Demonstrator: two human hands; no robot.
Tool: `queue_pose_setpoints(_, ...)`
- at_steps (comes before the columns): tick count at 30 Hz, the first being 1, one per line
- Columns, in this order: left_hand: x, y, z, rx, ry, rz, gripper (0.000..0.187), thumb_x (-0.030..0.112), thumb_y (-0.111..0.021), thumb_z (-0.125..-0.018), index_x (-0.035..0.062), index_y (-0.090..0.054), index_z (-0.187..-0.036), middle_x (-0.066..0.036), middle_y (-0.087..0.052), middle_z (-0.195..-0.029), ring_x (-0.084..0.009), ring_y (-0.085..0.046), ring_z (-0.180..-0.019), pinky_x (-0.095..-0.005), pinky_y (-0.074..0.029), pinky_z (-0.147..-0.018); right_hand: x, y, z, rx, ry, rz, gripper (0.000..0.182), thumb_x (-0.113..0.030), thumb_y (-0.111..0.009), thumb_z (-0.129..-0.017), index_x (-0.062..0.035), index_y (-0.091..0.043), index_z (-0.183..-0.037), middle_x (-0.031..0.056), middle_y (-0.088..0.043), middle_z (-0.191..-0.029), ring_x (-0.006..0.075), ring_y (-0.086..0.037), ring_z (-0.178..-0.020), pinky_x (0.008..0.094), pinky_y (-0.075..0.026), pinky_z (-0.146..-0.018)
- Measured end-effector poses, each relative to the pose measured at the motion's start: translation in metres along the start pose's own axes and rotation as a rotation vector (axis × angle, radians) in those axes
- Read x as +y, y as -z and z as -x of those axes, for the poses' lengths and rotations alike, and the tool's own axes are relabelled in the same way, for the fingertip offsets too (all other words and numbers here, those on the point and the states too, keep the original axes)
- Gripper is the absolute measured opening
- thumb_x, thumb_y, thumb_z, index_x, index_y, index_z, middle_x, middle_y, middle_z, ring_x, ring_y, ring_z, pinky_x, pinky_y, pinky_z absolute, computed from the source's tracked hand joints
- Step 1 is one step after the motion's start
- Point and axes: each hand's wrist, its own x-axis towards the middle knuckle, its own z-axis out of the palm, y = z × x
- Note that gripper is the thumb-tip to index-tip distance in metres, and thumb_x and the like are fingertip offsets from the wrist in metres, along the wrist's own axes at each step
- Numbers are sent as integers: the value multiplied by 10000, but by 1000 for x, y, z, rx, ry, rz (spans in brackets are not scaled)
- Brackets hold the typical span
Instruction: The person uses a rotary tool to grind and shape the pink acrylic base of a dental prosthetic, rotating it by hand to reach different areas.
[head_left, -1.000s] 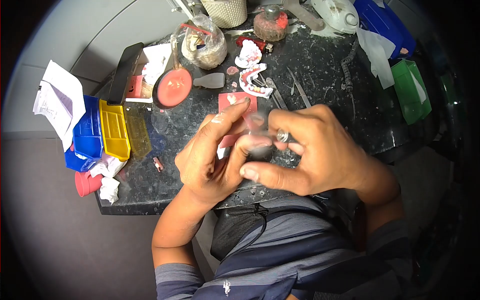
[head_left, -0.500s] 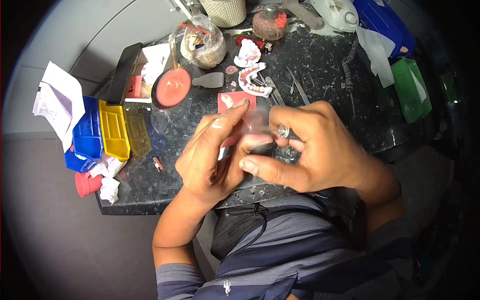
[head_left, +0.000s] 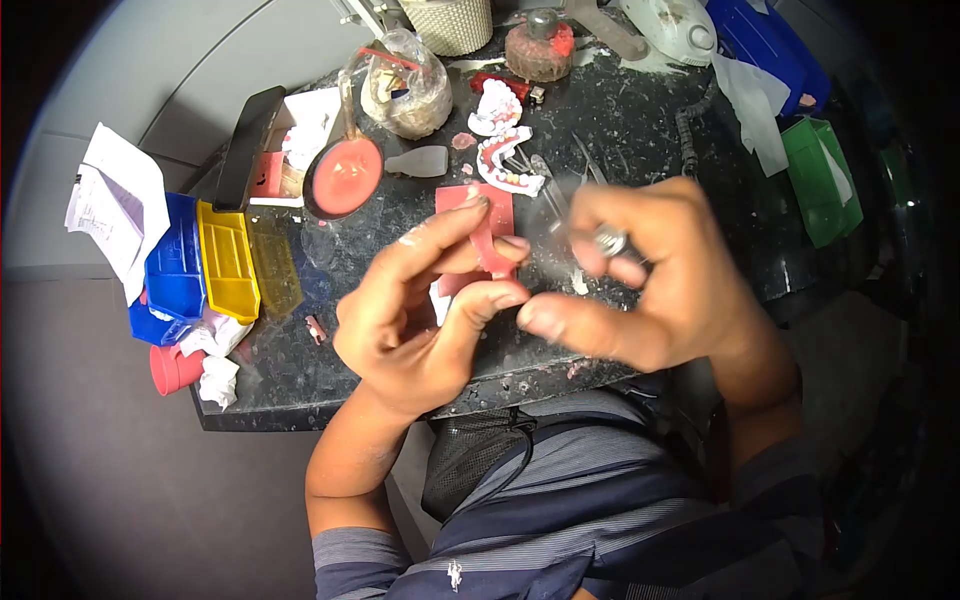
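Observation:
My left hand is closed, pinching a small pink wax piece between thumb and fingers. Behind it a pink wax sheet lies on the bench. My right hand grips a slim tool with a round metal end; the rest of the tool is blurred, so its kind cannot be made out. The right thumb reaches close to the left thumb tip. Just beyond the hands lie a dental model with teeth set in pink wax and a second dental model.
A pan of pink wax stands left of the hands, near a cloudy plastic container. Blue and yellow bins sit at the left edge, a green bin at the right. Metal instruments lie behind my right hand.
My right hand has moved right, away from the left fingers, with its tool. My left hand has opened its curl slightly, so the pink wax piece shows more clearly.

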Motion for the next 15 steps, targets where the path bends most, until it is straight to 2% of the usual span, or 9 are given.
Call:
queue_pose_setpoints(1,1,6,0,-56,67,73,500,-66,-741,-896,-135,-522,-1340,-222,-736,-1064,-246,-736,-998,-348,-587,-904,3,6,0,20,-13,27,397,-299,-854,-740,-26,-567,-737,18,-551,-605,88,-483,-471,245,-337,-446)
queue_pose_setpoints(3,1,7,0,-5,146,281,477,-65,-696,-931,-123,-498,-1361,-222,-728,-1081,-258,-734,-1007,-354,-594,-898,9,13,-1,40,-14,59,375,-265,-849,-739,-21,-565,-742,7,-531,-594,84,-485,-475,246,-341,-448)
queue_pose_setpoints(6,2,9,-3,9,189,415,436,-60,-648,-964,-107,-491,-1368,-224,-723,-1088,-267,-732,-1012,-367,-605,-882,18,17,0,62,42,145,367,-234,-862,-724,-22,-564,-749,9,-530,-603,81,-477,-480,239,-330,-449)
queue_pose_setpoints(10,6,6,-4,35,246,340,386,-50,-615,-988,-97,-502,-1354,-214,-721,-1070,-265,-732,-994,-368,-610,-870,16,17,0,64,76,147,374,-241,-872,-715,-34,-561,-742,8,-528,-603,76,-461,-476,236,-320,-447)
queue_pose_setpoints(15,8,9,-4,24,306,321,303,-3,-601,-1013,-85,-546,-1299,-180,-727,-985,-224,-731,-886,-330,-598,-804,15,16,1,63,139,162,352,-198,-879,-715,-49,-561,-733,-2,-527,-599,70,-435,-465,237,-307,-445)
